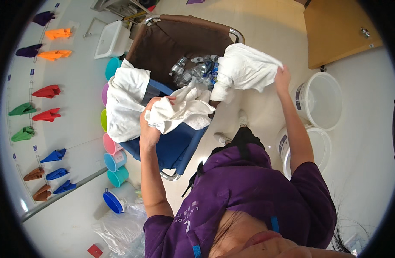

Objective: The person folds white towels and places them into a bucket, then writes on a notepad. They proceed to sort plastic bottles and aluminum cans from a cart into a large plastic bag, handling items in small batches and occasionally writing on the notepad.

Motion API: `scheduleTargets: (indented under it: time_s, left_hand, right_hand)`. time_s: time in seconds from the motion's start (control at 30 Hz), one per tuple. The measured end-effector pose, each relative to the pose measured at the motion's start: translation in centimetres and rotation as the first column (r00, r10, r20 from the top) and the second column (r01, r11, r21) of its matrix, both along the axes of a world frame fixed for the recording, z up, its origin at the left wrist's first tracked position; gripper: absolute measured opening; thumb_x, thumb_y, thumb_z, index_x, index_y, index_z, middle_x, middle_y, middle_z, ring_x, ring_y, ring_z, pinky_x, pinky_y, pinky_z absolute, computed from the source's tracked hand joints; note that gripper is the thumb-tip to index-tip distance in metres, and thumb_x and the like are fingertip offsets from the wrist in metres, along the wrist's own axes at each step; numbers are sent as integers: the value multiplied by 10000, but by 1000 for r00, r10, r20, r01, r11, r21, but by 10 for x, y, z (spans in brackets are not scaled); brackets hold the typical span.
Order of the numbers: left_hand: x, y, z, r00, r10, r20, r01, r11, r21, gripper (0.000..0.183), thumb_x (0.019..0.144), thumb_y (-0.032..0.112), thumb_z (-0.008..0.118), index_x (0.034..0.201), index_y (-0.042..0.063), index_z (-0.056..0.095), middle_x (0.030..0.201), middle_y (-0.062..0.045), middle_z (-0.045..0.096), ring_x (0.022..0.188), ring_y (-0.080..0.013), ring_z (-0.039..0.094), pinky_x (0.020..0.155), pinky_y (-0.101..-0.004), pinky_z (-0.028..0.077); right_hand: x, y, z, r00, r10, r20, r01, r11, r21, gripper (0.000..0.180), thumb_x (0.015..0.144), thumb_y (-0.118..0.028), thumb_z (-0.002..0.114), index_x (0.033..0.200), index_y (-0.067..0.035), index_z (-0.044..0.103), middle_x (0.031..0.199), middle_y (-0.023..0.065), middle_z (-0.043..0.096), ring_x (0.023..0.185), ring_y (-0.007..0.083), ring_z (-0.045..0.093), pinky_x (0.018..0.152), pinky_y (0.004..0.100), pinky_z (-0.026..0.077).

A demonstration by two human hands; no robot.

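Note:
My left hand [151,124] grips a crumpled white terry towel [184,106] above a cart with two fabric bags. Off to the right, my right hand [282,79] pinches the corner of another white cloth [245,66], which is pulled out from the cart's right rim. Below and behind the towels, the brown bag [158,42] holds several clear plastic bottles [192,72]. The blue bag [168,145] is nearer to me, its inside partly hidden by the left-hand towel. More white cloth [126,106] hangs over the cart's left side.
Colored buckets [115,159] line the floor at left, below wall racks with folded cloths [46,92]. A white sink [109,38] stands beyond. Large translucent tubs [325,100] are at right, near a wooden door [342,29]. Plastic bags [123,225] lie at lower left.

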State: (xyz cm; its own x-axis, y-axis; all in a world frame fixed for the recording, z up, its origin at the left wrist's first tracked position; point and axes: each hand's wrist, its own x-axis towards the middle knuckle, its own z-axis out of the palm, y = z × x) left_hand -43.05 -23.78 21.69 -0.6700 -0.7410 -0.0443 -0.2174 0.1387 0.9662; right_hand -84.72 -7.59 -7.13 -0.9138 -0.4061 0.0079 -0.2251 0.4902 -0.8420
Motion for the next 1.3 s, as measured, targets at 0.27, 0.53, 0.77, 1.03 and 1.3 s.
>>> scheduleTargets:
  time_s: [0.27,0.53,0.77,1.03,1.3]
  left_hand:
    - [-10,17,-2,995,95,13,-92,983,-156,594,803,-16,676,1359,51,478,932,-4,625,875,-109,577,838,-254,462]
    - [37,17,-16,994,107,-24,-109,986,-128,630,812,107,756,1382,19,503,1177,-64,656,1062,-173,620,947,-298,473]
    - [103,5,-30,906,399,-142,-368,908,201,346,907,102,650,1238,20,592,1171,-74,636,1035,-157,612,912,-290,492]
    - [66,4,-25,923,375,-92,-349,912,214,351,909,72,640,1248,-2,586,1162,-62,642,1009,-143,609,904,-276,485]
    - [21,4,-31,939,343,-8,-343,939,-17,264,901,100,641,1148,10,621,1059,-42,641,967,-144,592,880,-276,465]
  right_hand:
    - [55,-104,211,924,330,-196,-383,774,-504,282,954,-129,593,1202,3,612,1049,116,697,897,177,650,777,315,517]
    - [259,-81,295,299,702,-646,-948,141,-286,244,827,-71,663,1064,-22,635,974,136,639,953,316,643,800,382,531]
    - [166,-45,114,879,475,22,-414,788,-455,109,943,-66,613,1033,-34,665,945,72,707,869,169,695,794,313,538]
    - [102,-26,-60,985,167,48,-174,931,321,296,837,-164,698,1119,-85,656,1075,176,670,1082,330,627,934,419,501]
    - [96,1,-99,904,201,378,-323,899,296,489,859,-331,711,1249,-56,602,1246,190,613,1175,383,574,1000,446,470]
